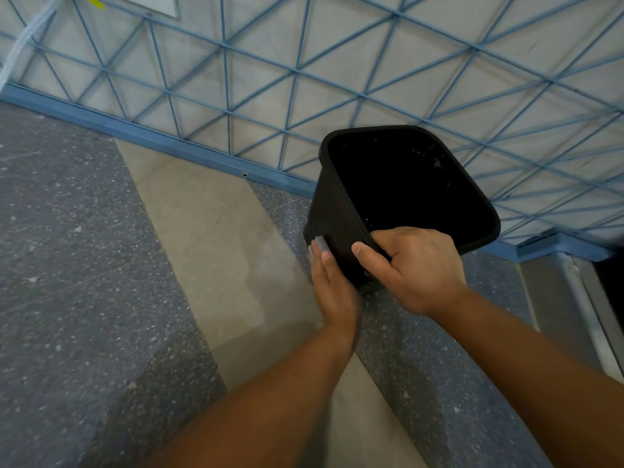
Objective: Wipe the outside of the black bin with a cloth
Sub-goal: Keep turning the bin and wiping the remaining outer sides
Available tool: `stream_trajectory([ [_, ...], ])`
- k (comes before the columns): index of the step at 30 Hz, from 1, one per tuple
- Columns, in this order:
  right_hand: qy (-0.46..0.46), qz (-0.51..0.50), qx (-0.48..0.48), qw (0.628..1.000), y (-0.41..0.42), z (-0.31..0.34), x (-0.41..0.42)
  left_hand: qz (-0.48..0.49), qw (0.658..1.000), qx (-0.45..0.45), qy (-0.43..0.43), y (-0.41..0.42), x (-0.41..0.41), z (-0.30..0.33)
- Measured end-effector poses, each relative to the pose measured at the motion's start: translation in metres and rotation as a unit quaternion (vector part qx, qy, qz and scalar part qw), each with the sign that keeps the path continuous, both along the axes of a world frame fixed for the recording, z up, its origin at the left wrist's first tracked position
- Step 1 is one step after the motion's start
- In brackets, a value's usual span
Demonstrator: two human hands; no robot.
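Head view: one black bin [341, 231] — two hands; right hand [415, 271] grips rim, left hand [332, 285] flat.

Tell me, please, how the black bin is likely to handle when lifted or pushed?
Probably light: the right hand alone grips the black bin by its rim. Likely stiff, since its walls keep their shape. Possibly slippery, given the smooth plastic side under the left hand.

Your two hands on the tilted black bin [341, 228] — floor below.
Your right hand [417, 270] grips the near rim, thumb on the outer wall; your left hand [332, 285] presses flat, fingers straight, against that side — blue lattice wall [236, 79] behind.
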State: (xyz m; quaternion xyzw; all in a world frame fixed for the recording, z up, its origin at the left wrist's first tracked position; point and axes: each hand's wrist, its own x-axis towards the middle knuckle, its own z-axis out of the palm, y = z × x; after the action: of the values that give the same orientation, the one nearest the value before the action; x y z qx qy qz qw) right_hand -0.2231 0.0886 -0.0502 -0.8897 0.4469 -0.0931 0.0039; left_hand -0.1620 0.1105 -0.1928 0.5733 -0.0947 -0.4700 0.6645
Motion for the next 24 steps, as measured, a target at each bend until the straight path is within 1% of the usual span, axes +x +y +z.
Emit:
stream_trajectory([
  [2, 0.004, -0.003, 0.002, 1.0, 0.0, 0.001, 0.0, 0.004, 0.999, -0.009, -0.046, 0.01, -0.004, 0.005],
  [3, 0.006, -0.003, 0.004, 1.0, 0.0, 0.0, -0.001, 0.005, 0.999, 0.009, -0.051, 0.012, 0.0, 0.003],
  [4, 0.007, -0.001, 0.003, 1.0, 0.0, 0.0, 0.0, 0.009, 0.999, 0.032, -0.042, 0.007, 0.004, -0.007],
  [6, 0.001, 0.004, -0.003, 1.0, 0.0, 0.0, 0.0, 0.023, 0.997, 0.064, 0.026, -0.009, 0.014, -0.007],
  [8, -0.002, 0.006, -0.004, 1.0, 0.0, 0.0, 0.0, 0.039, 0.995, 0.043, 0.081, -0.02, 0.013, 0.003],
  [9, -0.002, 0.005, -0.002, 1.0, 0.0, 0.001, 0.001, 0.042, 0.995, 0.023, 0.089, -0.017, 0.008, 0.006],
  [11, -0.002, 0.004, -0.002, 1.0, 0.0, 0.001, 0.0, 0.028, 0.997, -0.025, 0.071, -0.003, -0.002, 0.009],
  [12, 0.002, 0.004, -0.001, 1.0, -0.001, 0.001, 0.0, 0.022, 0.998, -0.028, 0.06, -0.001, -0.007, -0.004],
  [14, 0.001, 0.003, 0.003, 1.0, -0.001, 0.0, -0.001, 0.043, 0.996, -0.004, 0.075, -0.011, -0.005, -0.037],
  [15, -0.001, 0.003, 0.002, 1.0, -0.001, 0.0, 0.0, 0.048, 0.993, 0.017, 0.109, -0.015, 0.003, -0.033],
  [16, -0.002, 0.002, 0.0, 1.0, 0.0, 0.0, 0.0, 0.052, 0.991, 0.029, 0.116, -0.019, 0.008, -0.024],
  [17, -0.002, 0.002, 0.0, 1.0, 0.0, 0.0, 0.0, 0.044, 0.991, 0.019, 0.125, -0.018, 0.006, -0.009],
  [18, -0.003, 0.002, 0.0, 1.0, 0.0, 0.001, 0.001, 0.036, 0.994, 0.001, 0.106, -0.013, 0.006, 0.008],
  [20, -0.001, 0.001, 0.0, 1.0, 0.0, 0.001, 0.001, 0.031, 0.997, -0.028, 0.062, -0.002, -0.001, 0.018],
  [21, 0.001, -0.001, 0.001, 1.0, 0.0, 0.001, 0.0, 0.04, 0.996, -0.025, 0.069, -0.002, -0.003, 0.008],
  [23, 0.003, 0.0, 0.001, 1.0, 0.0, 0.001, 0.0, 0.076, 0.989, -0.003, 0.123, -0.019, -0.003, -0.031],
  [24, 0.001, 0.002, 0.0, 1.0, 0.001, 0.001, 0.0, 0.075, 0.987, 0.008, 0.144, -0.024, -0.002, -0.04],
])
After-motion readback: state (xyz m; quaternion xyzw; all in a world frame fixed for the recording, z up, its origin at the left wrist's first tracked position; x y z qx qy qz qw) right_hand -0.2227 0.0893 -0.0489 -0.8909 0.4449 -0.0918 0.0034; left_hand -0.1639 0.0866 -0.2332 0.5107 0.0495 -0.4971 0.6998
